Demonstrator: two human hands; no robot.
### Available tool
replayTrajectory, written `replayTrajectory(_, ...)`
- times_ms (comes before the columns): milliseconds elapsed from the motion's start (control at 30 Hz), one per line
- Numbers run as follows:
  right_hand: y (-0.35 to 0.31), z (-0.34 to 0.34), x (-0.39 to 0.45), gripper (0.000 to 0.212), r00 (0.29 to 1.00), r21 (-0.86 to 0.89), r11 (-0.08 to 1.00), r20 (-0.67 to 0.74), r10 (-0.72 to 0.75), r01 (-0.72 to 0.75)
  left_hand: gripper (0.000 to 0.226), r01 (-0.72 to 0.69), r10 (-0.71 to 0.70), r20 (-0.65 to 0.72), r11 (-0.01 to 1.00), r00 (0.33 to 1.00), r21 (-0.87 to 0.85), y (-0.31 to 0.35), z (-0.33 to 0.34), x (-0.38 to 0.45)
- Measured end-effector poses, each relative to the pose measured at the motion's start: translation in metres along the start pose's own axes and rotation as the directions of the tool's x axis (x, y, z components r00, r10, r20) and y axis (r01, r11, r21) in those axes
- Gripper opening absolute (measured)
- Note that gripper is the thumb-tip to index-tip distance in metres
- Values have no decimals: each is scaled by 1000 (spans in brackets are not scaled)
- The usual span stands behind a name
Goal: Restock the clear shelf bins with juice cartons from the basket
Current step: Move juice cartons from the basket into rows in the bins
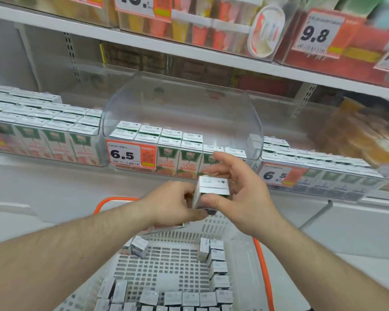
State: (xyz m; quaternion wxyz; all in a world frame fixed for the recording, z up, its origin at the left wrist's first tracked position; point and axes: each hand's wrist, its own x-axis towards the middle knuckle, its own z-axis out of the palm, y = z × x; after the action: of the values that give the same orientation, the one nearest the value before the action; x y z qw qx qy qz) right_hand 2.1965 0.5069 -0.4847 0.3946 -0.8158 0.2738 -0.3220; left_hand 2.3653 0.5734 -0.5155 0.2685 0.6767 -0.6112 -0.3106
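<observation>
- While both hands met above the white perforated plastic basket with the orange rim (213, 225), I judged the step in hand to be the carry from basket to shelf, with one small silver-topped juice carton (212, 189) caught mid-air in front of the middle clear plastic shelf bin (254, 131).
- My left hand (173, 204) had its fingers curled round the carton's left side and lower edge; my right hand (245, 194) pinched it, thumb on the near face and fingers behind. Both were grasping the carton, neither slack.
- The carton sat upright with a slight tilt, its long axis close to vertical, its foil top facing up toward the camera. I could not tell which way its printed front faced.
- The bin's clear lid (182, 102) stood raised, and the green-and-orange cartons already in the bin (169, 151) filled the left and front, leaving what looked like room toward the right and rear.
- The next move, as I read it, called for lifting the carton over the bin's front wall and setting it upright beside the standing row, printed face forward to match.
- More cartons (189, 298) lay along the basket's near and right sides, so plenty of the job remained.
</observation>
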Motion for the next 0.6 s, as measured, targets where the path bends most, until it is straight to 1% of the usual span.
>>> replayTrajectory(67,0,-6,-2,79,997,-78,994,-10,-72,71,30,-28,26,-56,999,998,-45,-2,2,4)
replayTrajectory(133,1,-10,-3,76,988,-185,974,-49,-144,133,33,-58,53,-100,997,994,-53,2,3,6)
replayTrajectory(167,2,-11,-4,76,985,-209,968,-75,-157,138,41,-68,61,-116,996,991,-57,6,4,7)
replayTrajectory(233,2,-12,-8,77,980,-195,975,-142,-137,108,59,-82,71,-143,994,987,-75,14,7,7)
replayTrajectory(267,2,-13,-9,76,975,-180,979,-183,-124,90,60,-97,86,-154,993,984,-69,18,9,7)
replayTrajectory(333,1,-16,-13,74,962,-168,984,-254,-103,61,48,-115,108,-179,993,978,-30,25,12,8)
replayTrajectory(400,1,-19,-15,70,949,-208,977,-296,-106,44,38,-119,124,-206,992,971,36,34,15,12)
replayTrajectory(500,1,-29,-11,48,932,-315,949,-340,-129,16,16,-121,144,-221,986,965,113,49,19,17)
replayTrajectory(533,0,-35,-9,41,929,-309,951,-356,-102,-14,14,-123,147,-228,986,963,116,56,20,19)
replayTrajectory(600,0,-53,0,30,918,-245,965,-397,-13,-92,15,-125,142,-267,989,953,78,68,23,25)
